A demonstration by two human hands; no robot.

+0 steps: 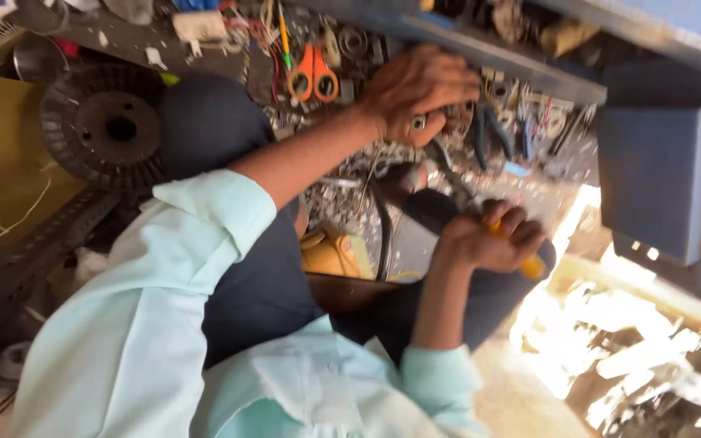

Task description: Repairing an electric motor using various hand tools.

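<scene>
While the yellow-handled tool [521, 251] sits gripped in the right hand [484, 239], fingers wrapped fully round the handle, its working end runs up and left toward a dark, rounded part [403, 182] low in the heap; the picture is too blurred to tell whether the tip touches it. Left hand [415, 93] is stretched out over the clutter, fingers curled down among small metal pieces with a small metal ring [418, 122] at the thumb side; whether it actually pinches anything cannot be told. Judged from this, work is under way and not finished: the tool is in hand and the other hand is in the loose parts, but nothing looks fitted or set aside as done.

Surface: a counter [529, 69] crowded with washers, wire ends and hardware. Orange-handled scissors [312, 75] lie just left of the left hand; dark-handled pliers [492, 134] lie to its right. A black ribbed spool [103, 126] stands further left, well apart.

Surroundings: a blue-grey metal box [659, 174] at the right, bright sunlit ground with debris below it, and a cramped workshop setting. Pale green sleeves [164, 308] fill the foreground.
</scene>
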